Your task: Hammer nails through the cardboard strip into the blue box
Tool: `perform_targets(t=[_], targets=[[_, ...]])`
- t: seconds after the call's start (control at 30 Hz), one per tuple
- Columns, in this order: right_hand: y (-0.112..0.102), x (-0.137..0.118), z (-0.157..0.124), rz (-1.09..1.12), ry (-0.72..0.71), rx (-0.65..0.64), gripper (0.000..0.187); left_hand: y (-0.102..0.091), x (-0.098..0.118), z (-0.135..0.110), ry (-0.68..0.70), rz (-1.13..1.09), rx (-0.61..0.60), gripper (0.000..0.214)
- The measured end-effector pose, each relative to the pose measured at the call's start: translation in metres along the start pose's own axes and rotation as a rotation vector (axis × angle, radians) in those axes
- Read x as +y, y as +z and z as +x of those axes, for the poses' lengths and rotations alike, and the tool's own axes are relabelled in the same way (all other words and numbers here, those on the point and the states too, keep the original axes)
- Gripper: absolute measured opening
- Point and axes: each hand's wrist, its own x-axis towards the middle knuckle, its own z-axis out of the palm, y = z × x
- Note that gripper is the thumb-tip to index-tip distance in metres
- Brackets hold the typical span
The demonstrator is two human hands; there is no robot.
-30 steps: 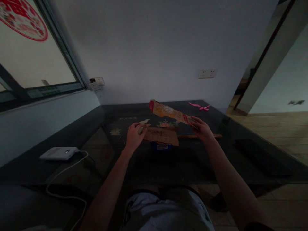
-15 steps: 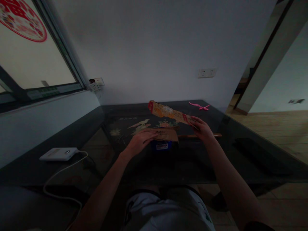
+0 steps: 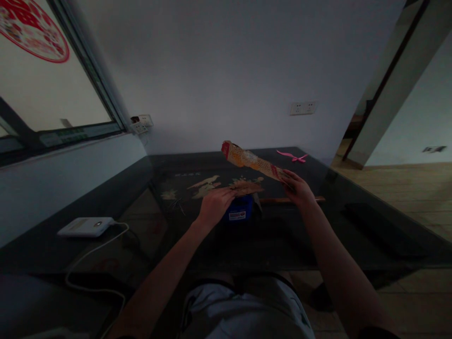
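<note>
My right hand (image 3: pixel 298 188) is closed on one end of a long, flat piece of patterned packaging (image 3: pixel 252 161), tan and orange with red ends. It is raised above the table and slants up to the left. My left hand (image 3: pixel 217 205) grips a brown cardboard piece (image 3: pixel 249 189) above a small blue box (image 3: pixel 242 209) with a white label. The cardboard tilts over the box, and my left fingertips are partly hidden behind it. What the box contains does not show. Behind the box, a brown stick (image 3: pixel 273 201) lies on the table.
The dark table (image 3: pixel 219 249) meets the wall. A white power bank (image 3: pixel 86 226) with a cable (image 3: pixel 95 246) lies at left. A pink ribbon (image 3: pixel 292 156) is at the back right, a dark flat object (image 3: pixel 383 228) at right. Thin pale strands (image 3: pixel 177 205) lie left of my left hand.
My left hand has moved right and tipped the brown cardboard up, so more of the blue box shows. The far end of the patterned packaging has risen slightly.
</note>
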Motion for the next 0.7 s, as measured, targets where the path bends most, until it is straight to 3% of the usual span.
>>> perform_targets(t=[0.27,0.37,0.5,0.7], targets=[[0.000,0.001,0.000,-0.039,0.003,0.007,0.031,-0.006,-0.009,-0.002,0.001,-0.014,-0.064,0.039],[0.000,0.001,0.001,-0.048,0.016,0.004,0.034,-0.007,-0.018,0.005,-0.060,-0.018,-0.083,0.058],[0.002,0.000,-0.001,-0.015,0.017,-0.006,0.032,-0.002,-0.024,0.017,-0.103,0.001,-0.193,0.083],[0.004,-0.001,-0.002,-0.015,0.023,-0.013,0.028,0.001,-0.019,0.023,-0.088,0.016,-0.254,0.080]])
